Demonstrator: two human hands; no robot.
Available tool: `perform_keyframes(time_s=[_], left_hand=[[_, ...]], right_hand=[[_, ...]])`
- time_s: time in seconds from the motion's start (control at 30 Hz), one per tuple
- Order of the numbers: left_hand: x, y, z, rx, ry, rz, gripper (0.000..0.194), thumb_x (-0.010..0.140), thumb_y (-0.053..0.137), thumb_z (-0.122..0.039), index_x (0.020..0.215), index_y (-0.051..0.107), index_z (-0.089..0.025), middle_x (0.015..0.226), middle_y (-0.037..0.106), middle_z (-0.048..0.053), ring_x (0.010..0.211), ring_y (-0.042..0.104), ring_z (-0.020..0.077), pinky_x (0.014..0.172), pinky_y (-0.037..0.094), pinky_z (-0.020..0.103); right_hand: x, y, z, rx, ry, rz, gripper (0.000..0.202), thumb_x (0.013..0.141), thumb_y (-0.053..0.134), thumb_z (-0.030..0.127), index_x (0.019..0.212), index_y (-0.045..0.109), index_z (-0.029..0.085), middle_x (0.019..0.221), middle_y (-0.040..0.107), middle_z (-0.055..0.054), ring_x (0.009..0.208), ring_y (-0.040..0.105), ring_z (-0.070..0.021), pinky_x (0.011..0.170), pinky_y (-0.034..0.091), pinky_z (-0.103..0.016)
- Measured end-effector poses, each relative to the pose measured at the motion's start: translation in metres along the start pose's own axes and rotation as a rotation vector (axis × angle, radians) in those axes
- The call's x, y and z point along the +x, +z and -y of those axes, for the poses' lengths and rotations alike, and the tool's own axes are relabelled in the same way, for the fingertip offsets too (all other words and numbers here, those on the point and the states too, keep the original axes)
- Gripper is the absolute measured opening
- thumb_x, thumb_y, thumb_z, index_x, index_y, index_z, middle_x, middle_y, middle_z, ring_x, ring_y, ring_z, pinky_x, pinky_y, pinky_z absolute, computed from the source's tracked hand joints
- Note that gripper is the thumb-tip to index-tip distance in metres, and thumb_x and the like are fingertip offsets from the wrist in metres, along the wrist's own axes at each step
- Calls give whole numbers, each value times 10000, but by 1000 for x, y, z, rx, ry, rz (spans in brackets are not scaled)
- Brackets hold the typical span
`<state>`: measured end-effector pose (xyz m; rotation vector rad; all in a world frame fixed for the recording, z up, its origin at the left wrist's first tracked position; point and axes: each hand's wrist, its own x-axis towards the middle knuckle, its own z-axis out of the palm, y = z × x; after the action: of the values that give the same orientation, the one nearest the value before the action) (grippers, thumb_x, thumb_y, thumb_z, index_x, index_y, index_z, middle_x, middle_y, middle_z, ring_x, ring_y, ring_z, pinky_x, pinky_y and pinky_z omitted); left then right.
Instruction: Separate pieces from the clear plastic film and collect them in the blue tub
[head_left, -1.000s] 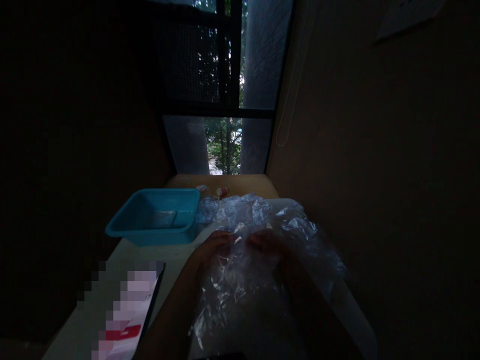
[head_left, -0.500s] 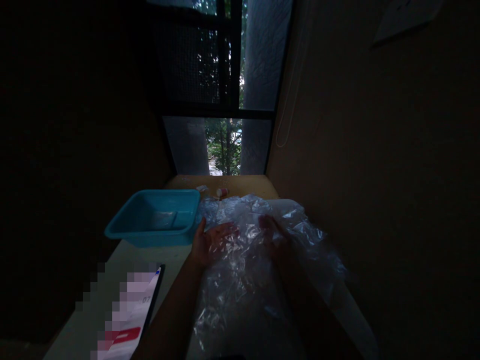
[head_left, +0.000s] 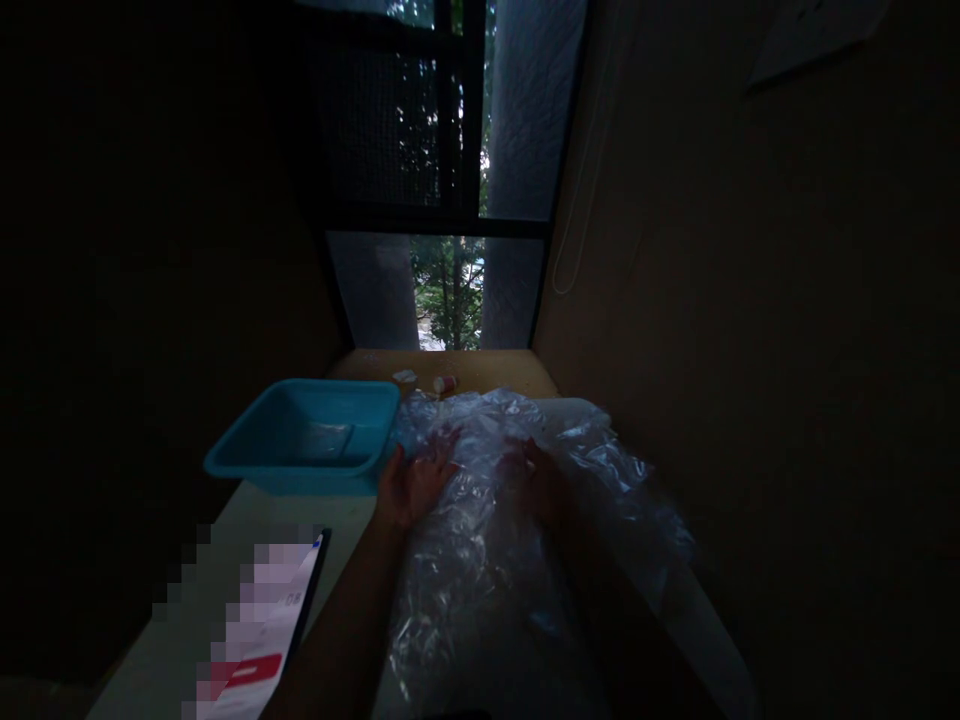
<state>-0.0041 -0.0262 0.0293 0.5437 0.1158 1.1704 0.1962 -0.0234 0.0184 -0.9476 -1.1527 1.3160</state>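
Observation:
Crumpled clear plastic sheeting [head_left: 472, 540] covers much of the table in front of me and catches the light in its folds. My left hand [head_left: 412, 485] rests against its left part, fingers spread and reaching forward, partly under or behind a layer of film. On the other side, my right hand [head_left: 544, 485] touches the sheeting with its fingers stretched towards the left hand. Film and darkness hide part of those fingers. Neither hand shows a firm grip on the plastic.
A blue plastic basin [head_left: 300, 480] stands at the left with a pale item inside. Nearer me lies a lit screen [head_left: 262, 620], partly pixelated. A small red and white cylinder [head_left: 445, 384] lies on the ledge [head_left: 502, 365] beneath the window. Walls close in on both sides.
My left hand has shifted slightly back and left, its fingers turning over the film. The right hand has moved a little inward, and the plastic between them has changed its folds.

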Motion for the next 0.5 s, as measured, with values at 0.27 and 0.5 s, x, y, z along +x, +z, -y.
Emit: perform_keyframes(time_s=[0.27,0.5], left_hand=[[6,8,13,323,-123,-172,600,641,497,-34,1195,373,-229,1240,446,45,1100,431,214,876,382,327],[0,6,3,297,-375,-16,508,640,452,-21,1127,453,-166,1186,487,105,980,523,254,607,492,297]], right_hand=[[1,9,6,381,224,253,317,642,547,409,819,610,154,768,640,-56,685,580,-145,681,424,-279],[2,-2,13,369,417,393,655,685,287,642,804,616,88,746,630,-128,641,573,-190,572,416,-304]])
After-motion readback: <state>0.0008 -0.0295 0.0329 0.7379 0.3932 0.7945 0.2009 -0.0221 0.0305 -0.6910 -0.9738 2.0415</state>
